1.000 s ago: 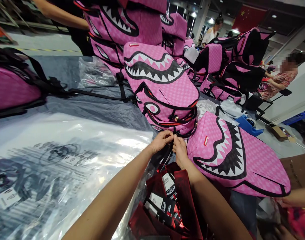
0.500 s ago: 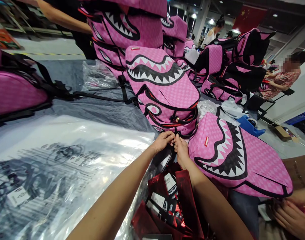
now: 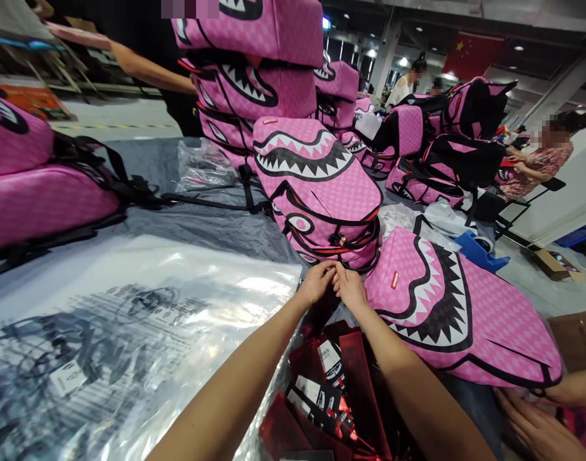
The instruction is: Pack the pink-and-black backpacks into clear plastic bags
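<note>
Head: left hand (image 3: 316,282), right hand (image 3: 351,290) touching at backpack (image 3: 324,189) edge (cramped).

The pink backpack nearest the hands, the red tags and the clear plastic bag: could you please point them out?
pink backpack (image 3: 341,192), head view, checkered panel below teeth
red tags (image 3: 353,374), head view, glossy red face
clear plastic bag (image 3: 178,301), head view, printed top

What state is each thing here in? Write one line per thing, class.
Left hand: fingers pinched, touching the other hand; what it grips is hidden.
Right hand: fingers pinched likewise.
Middle backpack: lying face up, at the fingertips.
Right backpack: lying face up.
Stack: backpacks piled high.
Plastic bags: flat, printed.
Tags: loose heap.
Co-worker's hand: open.
</note>
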